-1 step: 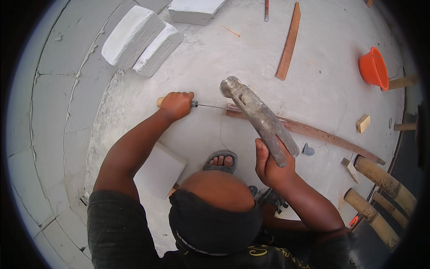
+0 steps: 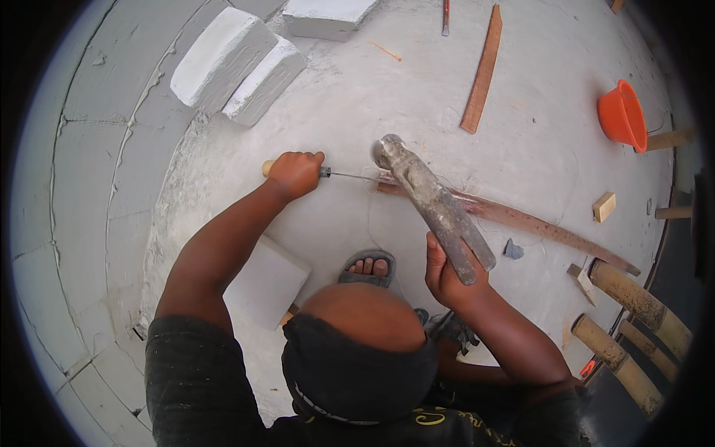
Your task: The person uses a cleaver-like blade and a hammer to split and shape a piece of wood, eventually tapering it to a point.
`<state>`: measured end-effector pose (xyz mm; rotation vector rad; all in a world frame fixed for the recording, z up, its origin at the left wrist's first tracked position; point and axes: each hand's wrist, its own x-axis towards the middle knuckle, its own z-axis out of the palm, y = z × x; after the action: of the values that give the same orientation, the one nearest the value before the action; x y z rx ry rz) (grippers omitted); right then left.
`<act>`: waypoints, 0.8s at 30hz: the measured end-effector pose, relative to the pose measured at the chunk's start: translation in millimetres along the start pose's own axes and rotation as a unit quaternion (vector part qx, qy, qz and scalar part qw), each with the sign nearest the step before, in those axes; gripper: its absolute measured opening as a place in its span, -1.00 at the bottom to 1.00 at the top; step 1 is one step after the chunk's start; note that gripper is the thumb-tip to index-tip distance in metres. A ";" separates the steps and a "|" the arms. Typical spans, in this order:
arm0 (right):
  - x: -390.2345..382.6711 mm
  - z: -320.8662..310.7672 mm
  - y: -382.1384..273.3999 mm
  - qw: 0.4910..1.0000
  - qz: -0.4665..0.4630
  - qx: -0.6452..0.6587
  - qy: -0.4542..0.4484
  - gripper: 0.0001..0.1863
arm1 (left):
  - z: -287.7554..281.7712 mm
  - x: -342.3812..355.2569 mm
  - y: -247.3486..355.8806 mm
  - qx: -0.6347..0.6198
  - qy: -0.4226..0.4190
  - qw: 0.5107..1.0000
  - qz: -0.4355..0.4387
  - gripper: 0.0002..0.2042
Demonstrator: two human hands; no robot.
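Observation:
My left hand (image 2: 296, 175) is closed around a chisel (image 2: 325, 172) with a pale wooden handle. Its thin metal blade points right, toward the near-left end of a long reddish-brown wooden strip (image 2: 536, 227) on the floor. Whether the tip touches the wood I cannot tell. My right hand (image 2: 458, 283) grips a worn grey claw hammer (image 2: 432, 197), raised over the strip. The hammer's round face is at the upper left, and its forked claw lies nearest my right hand. The hammer head covers part of the strip and the hammer's own handle.
White-grey blocks (image 2: 223, 56) stand at far left. A second wooden strip (image 2: 482, 74) lies far off, with an orange bowl (image 2: 621, 115) to the right. Bamboo poles (image 2: 629, 287), a small wood block (image 2: 604, 207) and a dark stone (image 2: 512, 249) are right. A grey slab (image 2: 272, 279) lies near my left forearm.
The hammer head has shifted slightly right and down, and my right hand a little downward. My left hand and the chisel look still.

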<state>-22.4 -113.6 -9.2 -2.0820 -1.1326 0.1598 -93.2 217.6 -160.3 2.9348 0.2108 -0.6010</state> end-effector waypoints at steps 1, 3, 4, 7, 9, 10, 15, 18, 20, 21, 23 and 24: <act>-18.9 16.0 22.5 0.996 0.054 -0.044 -0.047 -0.74 | -1.8 2.9 3.3 -0.001 -0.001 1.000 0.004 -0.86; -19.3 23.9 28.7 0.986 0.100 -0.086 -0.099 -0.73 | -2.1 4.8 3.7 -0.004 -0.001 1.000 -0.001 -0.87; -20.0 24.9 28.2 0.968 0.182 -0.095 -0.142 -0.71 | -2.7 6.0 3.7 -0.002 -0.005 1.000 0.007 -0.88; -6.0 9.8 12.3 0.947 0.253 -0.098 -0.170 -0.70 | 1.0 2.8 4.3 -0.007 -0.010 1.000 0.012 -0.89; 9.4 -8.5 -12.0 0.991 0.089 -0.098 -0.021 -0.77 | 0.0 1.5 -1.2 -0.007 -0.006 1.000 0.007 -0.89; 13.7 -15.8 -23.6 0.995 0.030 -0.087 0.037 -0.80 | 0.9 1.0 -2.6 -0.008 0.001 1.000 0.013 -0.89; -38.3 29.3 46.5 0.947 0.219 -0.162 -0.171 -0.71 | -3.3 11.4 9.0 -0.009 0.042 0.998 0.037 -0.90; -28.1 20.2 19.4 0.932 0.258 -0.132 -0.217 -0.64 | 13.5 1.0 9.0 -0.003 0.003 1.000 0.029 -0.90; -6.2 1.9 -10.6 0.964 0.211 -0.083 -0.139 -0.73 | 5.6 1.8 0.0 0.002 0.036 0.999 0.025 -0.89; 1.5 -5.5 -27.8 0.963 0.211 -0.081 -0.144 -0.73 | 6.8 0.2 -1.6 -0.001 0.031 0.999 0.022 -0.89; 15.1 -13.6 -51.1 0.995 -0.055 -0.038 0.075 -0.83 | 9.2 -3.5 -4.7 0.000 0.029 0.999 0.012 -0.88; 10.5 -10.9 -44.0 0.995 -0.056 -0.040 0.078 -0.83 | 5.9 -1.3 -2.4 0.002 0.032 0.999 0.013 -0.88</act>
<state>-40.9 -97.1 30.1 -2.0544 -1.1726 -0.1028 -97.0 218.9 -165.4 2.9577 0.1773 -0.5041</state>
